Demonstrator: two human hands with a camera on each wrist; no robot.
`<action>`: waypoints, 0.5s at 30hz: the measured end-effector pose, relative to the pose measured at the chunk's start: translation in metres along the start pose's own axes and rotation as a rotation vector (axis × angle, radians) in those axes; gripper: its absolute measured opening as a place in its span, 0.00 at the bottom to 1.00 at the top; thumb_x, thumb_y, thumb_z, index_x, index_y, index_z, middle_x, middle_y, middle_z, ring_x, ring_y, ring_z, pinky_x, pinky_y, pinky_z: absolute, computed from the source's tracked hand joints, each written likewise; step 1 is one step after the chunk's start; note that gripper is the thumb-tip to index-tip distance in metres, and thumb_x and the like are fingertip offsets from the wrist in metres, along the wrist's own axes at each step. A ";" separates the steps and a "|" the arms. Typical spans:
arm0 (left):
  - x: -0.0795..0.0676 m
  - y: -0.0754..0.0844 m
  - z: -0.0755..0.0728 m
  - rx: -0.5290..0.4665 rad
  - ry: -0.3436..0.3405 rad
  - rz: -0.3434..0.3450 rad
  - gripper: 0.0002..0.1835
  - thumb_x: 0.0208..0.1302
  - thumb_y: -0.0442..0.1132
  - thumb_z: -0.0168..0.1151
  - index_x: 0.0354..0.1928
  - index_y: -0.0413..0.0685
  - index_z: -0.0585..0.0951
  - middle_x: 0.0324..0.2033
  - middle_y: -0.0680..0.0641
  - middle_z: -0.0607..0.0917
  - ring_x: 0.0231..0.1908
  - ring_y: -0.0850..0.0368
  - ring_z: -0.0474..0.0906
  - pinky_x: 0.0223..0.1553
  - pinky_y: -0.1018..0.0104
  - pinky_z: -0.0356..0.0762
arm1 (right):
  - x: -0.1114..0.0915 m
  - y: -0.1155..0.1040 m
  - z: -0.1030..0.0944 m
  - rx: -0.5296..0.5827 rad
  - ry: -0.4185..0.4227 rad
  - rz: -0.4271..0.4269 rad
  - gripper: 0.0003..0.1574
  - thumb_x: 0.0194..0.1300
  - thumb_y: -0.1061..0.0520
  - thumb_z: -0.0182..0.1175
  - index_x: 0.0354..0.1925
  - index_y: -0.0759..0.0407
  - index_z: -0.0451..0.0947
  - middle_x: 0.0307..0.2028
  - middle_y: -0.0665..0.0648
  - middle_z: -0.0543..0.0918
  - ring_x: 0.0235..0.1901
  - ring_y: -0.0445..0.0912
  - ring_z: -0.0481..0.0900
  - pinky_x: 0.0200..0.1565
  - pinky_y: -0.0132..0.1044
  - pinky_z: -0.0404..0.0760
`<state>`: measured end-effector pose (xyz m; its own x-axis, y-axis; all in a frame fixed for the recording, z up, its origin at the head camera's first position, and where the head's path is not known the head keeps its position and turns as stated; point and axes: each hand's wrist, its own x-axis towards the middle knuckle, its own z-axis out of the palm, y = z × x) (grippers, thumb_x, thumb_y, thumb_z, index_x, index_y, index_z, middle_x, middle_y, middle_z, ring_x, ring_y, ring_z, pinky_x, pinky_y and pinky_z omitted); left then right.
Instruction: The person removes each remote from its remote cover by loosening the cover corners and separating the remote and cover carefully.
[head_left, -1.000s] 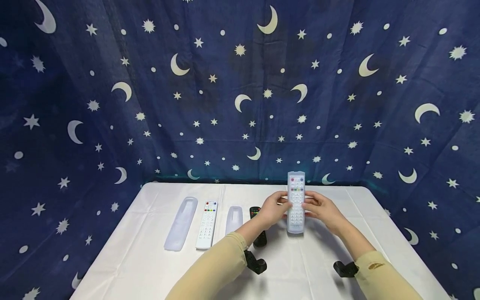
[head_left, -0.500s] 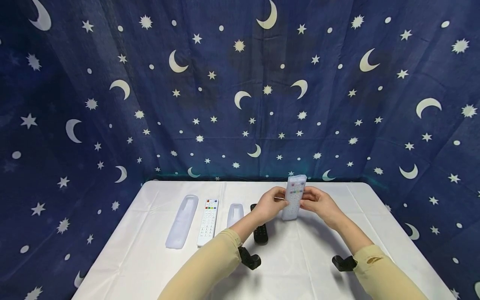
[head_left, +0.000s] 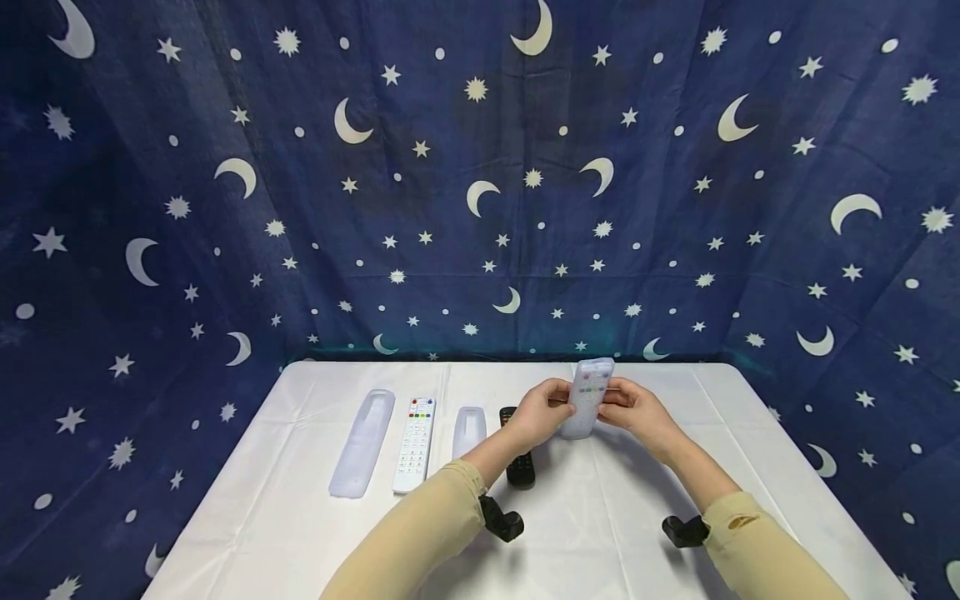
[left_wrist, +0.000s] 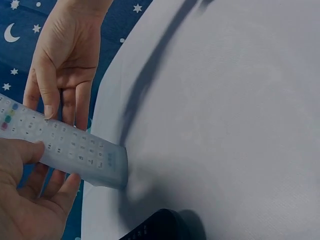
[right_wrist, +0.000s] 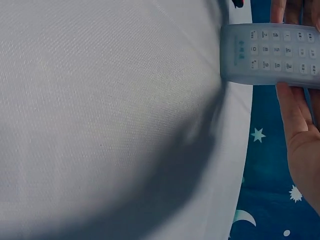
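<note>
A white remote control in a translucent sleeve point(head_left: 587, 402) is held up over the far right part of the table, leaning in the head view. My left hand point(head_left: 546, 410) grips its left edge, with the thumb on the front. On the opposite edge, my right hand point(head_left: 636, 415) pinches it between thumb and fingers. The left wrist view shows both thumbs at the edges of the sleeved remote point(left_wrist: 75, 150), fingers behind. Number keys show through the cover point(right_wrist: 272, 52) in the right wrist view. Below my left wrist lies a black remote point(head_left: 521, 468), partly hidden by the forearm.
On the white table point(head_left: 255, 500) to the left lie a long translucent sleeve point(head_left: 363, 446), a white remote point(head_left: 415, 446) and a shorter sleeve point(head_left: 469, 429), partly covered by my left arm. A dark blue curtain point(head_left: 450, 208) with moons and stars stands behind the table.
The sleeved remote has gone from upright and facing the head camera to leaning, its top slightly right. Both hands have kept their hold and turned with it.
</note>
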<state>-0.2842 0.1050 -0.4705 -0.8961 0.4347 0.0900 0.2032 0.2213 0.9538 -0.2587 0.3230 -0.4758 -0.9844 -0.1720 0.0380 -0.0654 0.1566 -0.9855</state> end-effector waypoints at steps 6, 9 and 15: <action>-0.001 0.003 0.001 0.004 0.004 -0.028 0.14 0.70 0.31 0.64 0.56 0.43 0.80 0.47 0.49 0.85 0.50 0.56 0.81 0.53 0.59 0.81 | -0.002 0.000 0.001 -0.004 0.003 0.001 0.32 0.72 0.67 0.59 0.70 0.72 0.62 0.58 0.70 0.78 0.53 0.42 0.81 0.57 0.43 0.81; -0.003 0.007 0.000 -0.018 0.017 -0.089 0.15 0.70 0.33 0.64 0.56 0.43 0.81 0.48 0.48 0.85 0.52 0.53 0.80 0.52 0.57 0.81 | -0.002 0.000 0.002 0.001 0.002 0.012 0.32 0.72 0.67 0.60 0.70 0.72 0.63 0.59 0.70 0.78 0.53 0.43 0.80 0.57 0.42 0.81; -0.012 0.018 0.000 -0.275 0.064 -0.348 0.21 0.73 0.42 0.61 0.61 0.38 0.77 0.53 0.43 0.81 0.51 0.47 0.82 0.48 0.54 0.85 | -0.003 0.000 0.002 -0.002 0.009 0.007 0.32 0.72 0.68 0.60 0.69 0.72 0.64 0.58 0.69 0.78 0.52 0.42 0.80 0.56 0.42 0.82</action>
<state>-0.2703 0.1038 -0.4548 -0.9171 0.3184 -0.2401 -0.2190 0.1011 0.9705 -0.2552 0.3217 -0.4762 -0.9863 -0.1618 0.0326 -0.0588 0.1598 -0.9854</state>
